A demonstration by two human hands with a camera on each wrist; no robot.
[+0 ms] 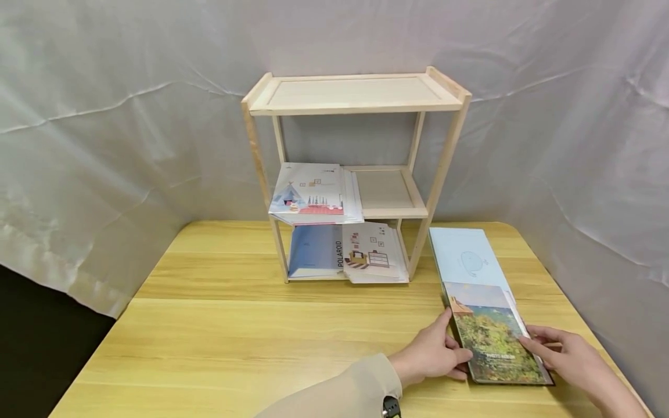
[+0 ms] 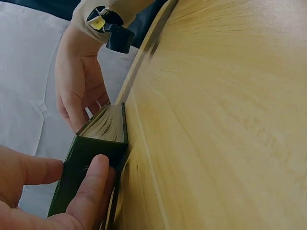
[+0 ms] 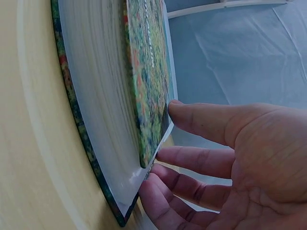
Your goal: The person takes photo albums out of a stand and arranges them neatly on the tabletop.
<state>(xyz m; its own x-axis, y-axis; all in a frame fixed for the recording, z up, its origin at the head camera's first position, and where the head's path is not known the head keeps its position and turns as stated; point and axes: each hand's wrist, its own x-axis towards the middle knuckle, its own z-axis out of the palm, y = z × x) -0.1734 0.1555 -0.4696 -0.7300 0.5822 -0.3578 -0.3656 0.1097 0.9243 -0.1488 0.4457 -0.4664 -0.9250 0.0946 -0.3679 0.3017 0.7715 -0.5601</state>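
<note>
A thick photo album (image 1: 491,334) with a painted landscape cover lies at the table's right front. My left hand (image 1: 431,351) is at its dark green spine (image 2: 81,167); straight fingers touch the spine, with the thumb at its upper edge. On the opposite side, my right hand (image 1: 569,354) holds the album's edge, thumb on the cover rim and bent fingers against the side, as the right wrist view shows. White page edges (image 3: 100,96) show between the covers. A pale blue album (image 1: 467,252) with a whale drawing lies beyond; whether it extends underneath is hidden.
A wooden shelf rack (image 1: 355,93) stands at the back of the table (image 1: 219,342). Its middle tier bears a stack of illustrated albums (image 1: 308,191). On the bottom tier are a blue POLAROID album (image 1: 316,249) and white illustrated albums (image 1: 373,249). Grey cloth (image 1: 130,128) hangs around.
</note>
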